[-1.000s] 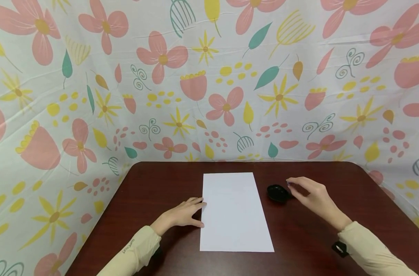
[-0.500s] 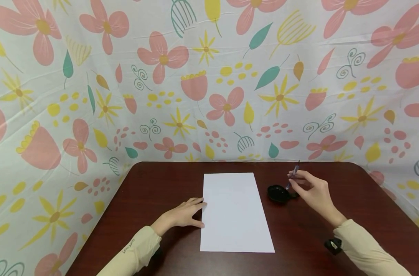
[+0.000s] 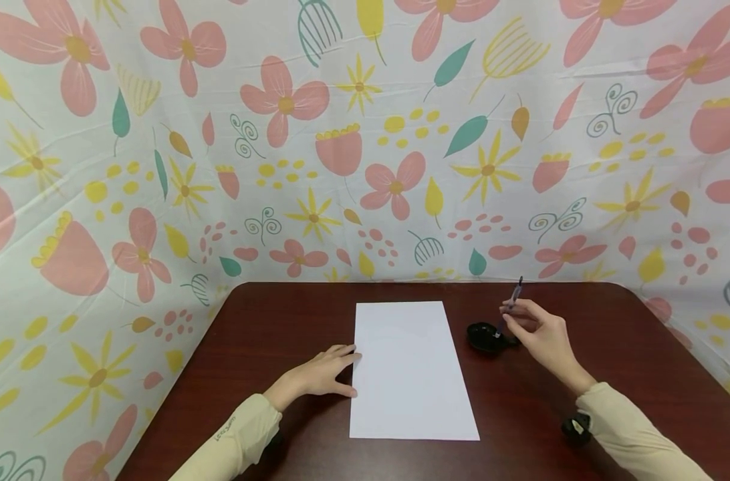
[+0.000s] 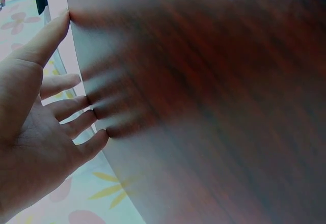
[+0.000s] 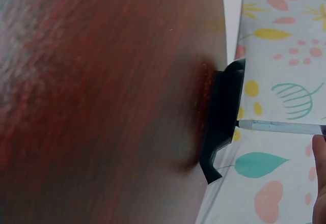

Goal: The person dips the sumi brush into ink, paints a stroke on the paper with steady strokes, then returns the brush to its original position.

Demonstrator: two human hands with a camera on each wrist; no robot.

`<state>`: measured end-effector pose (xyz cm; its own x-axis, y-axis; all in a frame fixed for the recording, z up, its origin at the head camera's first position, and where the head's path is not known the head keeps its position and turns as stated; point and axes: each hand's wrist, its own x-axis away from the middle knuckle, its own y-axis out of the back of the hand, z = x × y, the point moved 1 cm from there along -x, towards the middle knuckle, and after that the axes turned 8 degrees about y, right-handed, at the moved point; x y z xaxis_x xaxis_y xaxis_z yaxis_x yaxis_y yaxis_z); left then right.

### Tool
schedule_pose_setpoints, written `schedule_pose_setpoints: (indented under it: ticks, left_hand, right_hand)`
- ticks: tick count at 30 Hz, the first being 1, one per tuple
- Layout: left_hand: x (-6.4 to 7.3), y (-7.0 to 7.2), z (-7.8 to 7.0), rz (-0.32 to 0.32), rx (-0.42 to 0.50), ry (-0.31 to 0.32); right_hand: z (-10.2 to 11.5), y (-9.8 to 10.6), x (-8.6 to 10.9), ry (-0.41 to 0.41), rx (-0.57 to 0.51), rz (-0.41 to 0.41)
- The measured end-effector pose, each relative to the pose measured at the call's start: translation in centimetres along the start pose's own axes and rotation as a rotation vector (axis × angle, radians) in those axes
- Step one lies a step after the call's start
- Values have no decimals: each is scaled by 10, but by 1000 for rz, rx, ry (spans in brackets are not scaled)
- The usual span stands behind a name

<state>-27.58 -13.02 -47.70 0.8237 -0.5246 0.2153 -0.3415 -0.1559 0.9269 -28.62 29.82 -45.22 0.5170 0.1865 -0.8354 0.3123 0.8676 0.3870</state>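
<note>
My right hand (image 3: pixel 545 337) pinches a slim ink brush (image 3: pixel 515 295) between thumb and fingers, its dark top end tilted up and away. The brush's lower end is down at a small black dish (image 3: pixel 479 338) with a short handle. Seen from the right wrist, the pale lower shaft of the brush (image 5: pixel 280 127) ends in a dark tip at the rim of the dish (image 5: pixel 224 109). A blank white sheet of paper (image 3: pixel 410 374) lies to the left of the dish. Fingers spread, my left hand (image 3: pixel 321 374) rests its fingertips along the paper's left edge.
Everything lies on a dark reddish-brown table (image 3: pixel 269 321) with rounded far corners. A white cloth (image 3: pixel 365 194) printed with flowers and leaves hangs behind the table and along its left side. A small black device (image 3: pixel 577 429) sits under the right sleeve.
My right hand has brought the brush from mostly hidden in the fingers to a steep tilt, then shifted slightly left so its lower end meets the dish. The left hand and paper stay put.
</note>
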Motion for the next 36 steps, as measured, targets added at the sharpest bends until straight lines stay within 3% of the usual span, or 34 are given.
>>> schedule_pose_setpoints:
  ticks: [5,12,18,23,27,30,36]
  left_hand:
    - [0,1,0,-4,1,-5]
    - [1,2,-1,-6,3,-5]
    - [1,2,-1,-11,12,-29]
    - [1,3,0,-12,21,-23]
    - [1,3,0,-7,21,-17]
    - [3,2,-1,-3,21,-17]
    - [3,3,-2,-4,15,-24]
  right_hand:
    - [-1,2,-3,4,18,-12]
    - [6,3,-11,-101,7,-34]
    - [22,6,-21,-83,45,-75]
    - [13,9,-30,-100,33,-136]
    - [3,10,-33,-172,-43,-210]
    - [8,9,-38,-213,-149,-271]
    - [25,3,-50,-194,-403,-392]
